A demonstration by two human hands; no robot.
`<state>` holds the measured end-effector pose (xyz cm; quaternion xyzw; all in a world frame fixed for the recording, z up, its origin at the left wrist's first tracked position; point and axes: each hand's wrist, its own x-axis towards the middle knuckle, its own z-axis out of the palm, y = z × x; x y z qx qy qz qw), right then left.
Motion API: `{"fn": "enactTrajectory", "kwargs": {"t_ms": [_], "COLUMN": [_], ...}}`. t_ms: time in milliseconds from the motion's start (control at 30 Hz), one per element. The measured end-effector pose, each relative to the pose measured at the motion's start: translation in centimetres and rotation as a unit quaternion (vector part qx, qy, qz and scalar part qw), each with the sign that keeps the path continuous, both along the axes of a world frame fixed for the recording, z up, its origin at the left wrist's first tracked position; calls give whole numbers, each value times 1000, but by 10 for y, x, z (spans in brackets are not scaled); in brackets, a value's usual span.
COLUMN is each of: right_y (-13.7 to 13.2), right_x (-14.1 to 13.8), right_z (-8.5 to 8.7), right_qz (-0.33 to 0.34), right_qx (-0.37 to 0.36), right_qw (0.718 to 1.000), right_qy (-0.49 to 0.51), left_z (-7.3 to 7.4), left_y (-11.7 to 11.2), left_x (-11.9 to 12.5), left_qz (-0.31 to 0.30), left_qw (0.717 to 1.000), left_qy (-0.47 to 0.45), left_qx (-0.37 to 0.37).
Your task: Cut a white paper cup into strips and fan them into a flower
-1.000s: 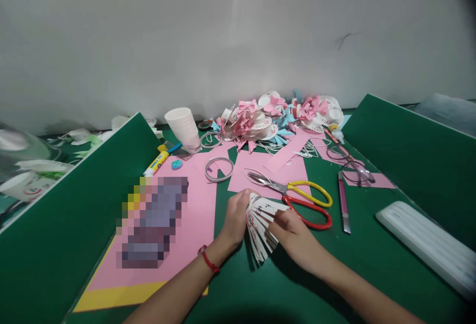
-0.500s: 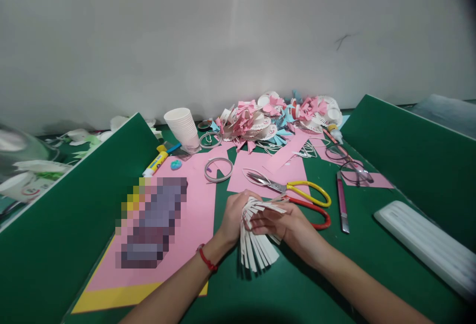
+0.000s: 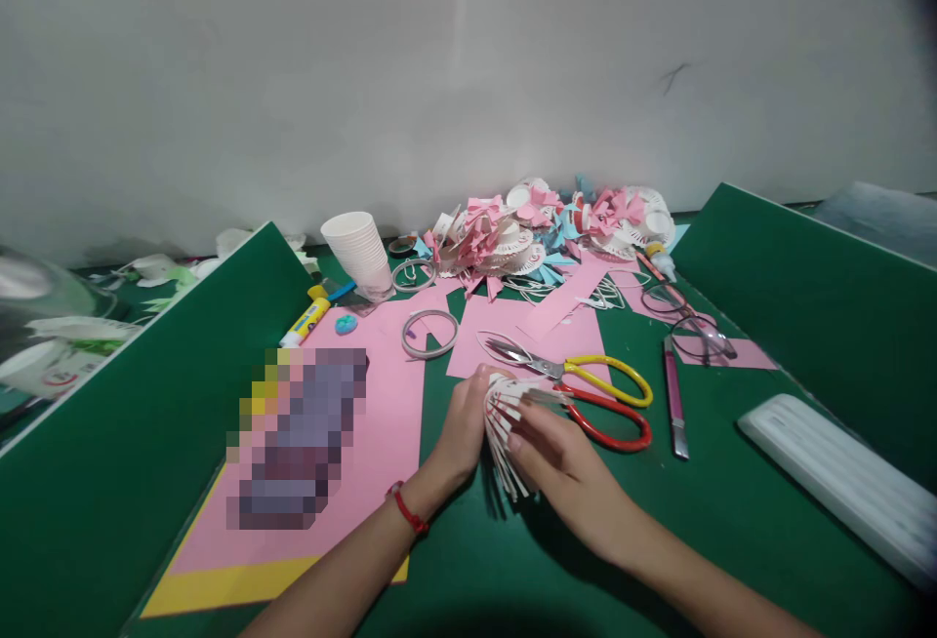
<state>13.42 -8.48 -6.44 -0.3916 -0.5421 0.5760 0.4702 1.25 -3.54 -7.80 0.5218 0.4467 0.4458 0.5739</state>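
A white paper cup cut into narrow strips (image 3: 504, 443) is between my two hands, low over the green table. My left hand (image 3: 463, 423) is closed round its left side, near the base. On the other side, my right hand (image 3: 567, 462) presses its fingers against the strips, which are bunched and folded downward; some fingertips are hidden behind the paper. Just beyond my hands lie open scissors (image 3: 546, 365) with one yellow and one red handle, resting partly on pink paper (image 3: 475, 326).
Left are stacked paper cups (image 3: 357, 248), a glue stick (image 3: 305, 323), a wire coil (image 3: 429, 335) and a blurred-out object (image 3: 304, 438) on pink sheets. Finished-looking paper pieces (image 3: 498, 233) pile up behind. Right are a cutter knife (image 3: 674, 399), glasses (image 3: 695, 337), a white case (image 3: 841, 482) and green dividers (image 3: 812, 277).
The fanned strips have been gathered closer together and folded inward. My right hand has turned and moved over the outside of the strips, uncovering more of the red scissor handle.
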Motion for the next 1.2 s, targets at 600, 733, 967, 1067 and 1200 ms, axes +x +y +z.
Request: {"fn": "enactTrajectory", "kwargs": {"t_ms": [600, 733, 967, 1067, 1200], "right_y": [16, 16, 29, 33, 30], "right_x": [7, 10, 21, 35, 54], "right_z": [1, 0, 6, -2, -20], "right_qz": [-16, 3, -11, -62, -119], "right_qx": [-261, -254, -91, 96, 236], "right_qw": [915, 912, 996, 935, 777], "right_qy": [306, 321, 12, -336, -572], "left_z": [5, 2, 53, 74, 57], "left_y": [0, 2, 20, 18, 2], "left_x": [-1, 1, -29, -42, -36], "left_qz": [-44, -51, 24, -4, -101], "left_qw": [999, 998, 988, 914, 818], "left_qy": [-8, 2, 70, 258, 384], "left_qx": [19, 27, 132, 314, 416]}}
